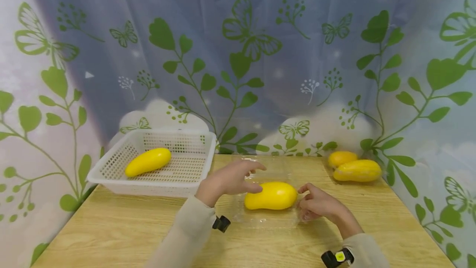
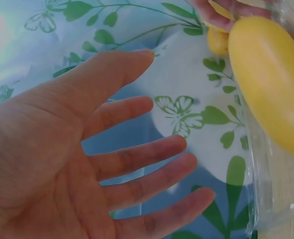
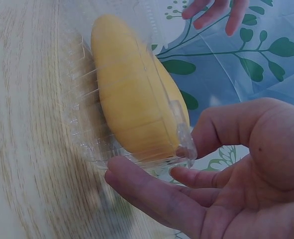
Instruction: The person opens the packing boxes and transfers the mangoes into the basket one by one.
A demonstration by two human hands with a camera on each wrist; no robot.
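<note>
A smooth, elongated yellow melon [image 1: 270,196] lies in an open clear plastic box [image 1: 260,221] on the table, its lid part folded back toward the curtain. My right hand [image 1: 319,204] is at the box's right end; in the right wrist view, the thumb and fingers [image 3: 151,186] pinch the box's rim and corner. My left hand [image 1: 232,179] hovers over the left side of the box, fingers spread and apart from the melon. Its palm [image 2: 52,149] and loosely extended fingers hold nothing in the left wrist view.
A white perforated plastic basket [image 1: 186,185] stands at the back left with another yellow melon [image 1: 148,162] inside. Two yellow melons [image 1: 358,170], seemingly in clear packaging, sit at the back right. A patterned curtain [image 1: 282,65] hangs behind the wooden table [image 1: 111,230].
</note>
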